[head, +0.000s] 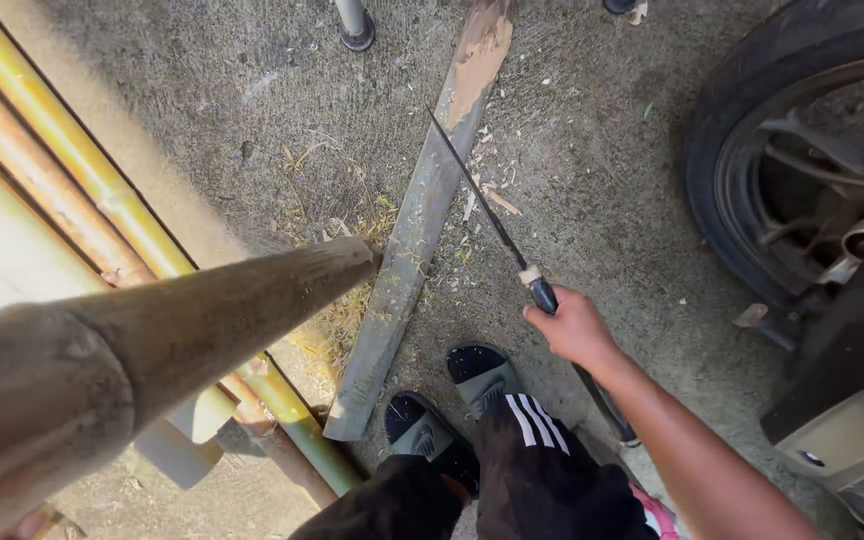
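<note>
Nearest the camera, thick wooden pole [152, 340], weathered and round, running from lower left toward centre, far end resting near the plank; left hand out of view, so its grip cannot be told. Pole judged heavy and stiff, rough enough not to slip. Below, two feet in dark slides [452, 405] on the concrete floor [602, 200]. Right hand [574, 326] wrapped tight around dark handle of a long machete [487, 210], grip closed fully on the handle just behind the pale collar. Blade thin, dark, angled up and left, its forward part lying across the plank. Judged light for its length, stiff, edge sharp; hold at the handle only. Plank [422, 215] long, narrow, grey, flat on the floor, far end freshly shaved pale, chips scattered beside. Likely dry, stiff, splintery. Left: rusty yellow pipes [62, 150]. Right: vehicle tyre [752, 130].
</note>
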